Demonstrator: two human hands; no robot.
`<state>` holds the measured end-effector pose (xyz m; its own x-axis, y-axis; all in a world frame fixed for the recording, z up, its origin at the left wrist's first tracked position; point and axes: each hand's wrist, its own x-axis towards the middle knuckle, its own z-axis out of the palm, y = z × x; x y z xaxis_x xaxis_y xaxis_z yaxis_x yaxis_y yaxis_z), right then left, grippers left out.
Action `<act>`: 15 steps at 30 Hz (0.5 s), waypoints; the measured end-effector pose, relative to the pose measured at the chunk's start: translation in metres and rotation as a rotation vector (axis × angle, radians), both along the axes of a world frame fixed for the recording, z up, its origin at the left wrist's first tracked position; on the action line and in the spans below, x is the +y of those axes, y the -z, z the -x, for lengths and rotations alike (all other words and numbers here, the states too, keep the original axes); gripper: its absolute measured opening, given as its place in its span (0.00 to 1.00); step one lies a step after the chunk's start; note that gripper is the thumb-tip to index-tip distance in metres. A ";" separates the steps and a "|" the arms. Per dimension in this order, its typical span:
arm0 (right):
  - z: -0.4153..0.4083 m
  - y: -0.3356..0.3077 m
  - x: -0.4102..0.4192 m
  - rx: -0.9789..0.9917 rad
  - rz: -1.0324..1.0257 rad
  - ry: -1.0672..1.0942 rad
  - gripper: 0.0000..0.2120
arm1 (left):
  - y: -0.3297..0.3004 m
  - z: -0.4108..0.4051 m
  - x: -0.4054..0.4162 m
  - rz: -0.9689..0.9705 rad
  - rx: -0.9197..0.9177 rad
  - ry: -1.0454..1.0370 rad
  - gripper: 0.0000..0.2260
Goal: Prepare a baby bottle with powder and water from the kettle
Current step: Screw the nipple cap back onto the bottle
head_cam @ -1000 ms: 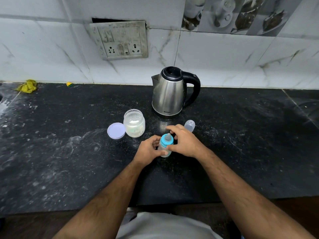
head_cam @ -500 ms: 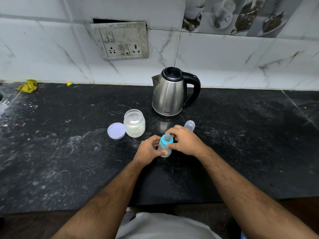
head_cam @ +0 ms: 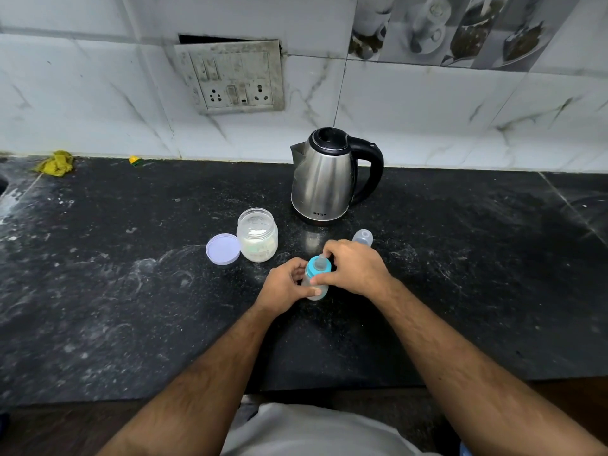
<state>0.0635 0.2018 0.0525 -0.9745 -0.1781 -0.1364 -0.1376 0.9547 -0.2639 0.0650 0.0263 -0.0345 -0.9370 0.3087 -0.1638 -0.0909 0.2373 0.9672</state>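
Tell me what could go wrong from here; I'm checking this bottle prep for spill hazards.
1. The powder jar stands open, its lid lying beside it, close to the left hand; a stray elbow or wrist could tip it.
2. Both hands work the baby bottle, the right hand on its blue collar; a crooked thread might leak.
3. The clear cap lies loose by the kettle and could roll away.

Dusty black countertop (head_cam: 131, 307) — kettle (head_cam: 324, 179), open powder jar (head_cam: 257, 235), lid (head_cam: 223, 249), clear cap (head_cam: 363, 237), yellow cloth (head_cam: 55, 163).
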 end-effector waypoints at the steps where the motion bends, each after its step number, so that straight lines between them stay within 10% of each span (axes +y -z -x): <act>1: 0.000 0.001 0.000 0.002 -0.005 -0.009 0.30 | 0.000 0.000 0.000 -0.001 0.002 0.002 0.21; 4: 0.001 0.000 0.006 -0.100 0.095 -0.079 0.35 | -0.001 0.000 0.000 0.018 0.014 0.000 0.21; 9: 0.001 0.000 0.007 -0.088 0.149 -0.058 0.18 | -0.003 -0.001 0.001 0.015 0.003 -0.008 0.22; 15: 0.001 0.002 0.004 -0.129 0.132 -0.062 0.37 | -0.006 -0.002 0.001 0.033 0.028 -0.001 0.21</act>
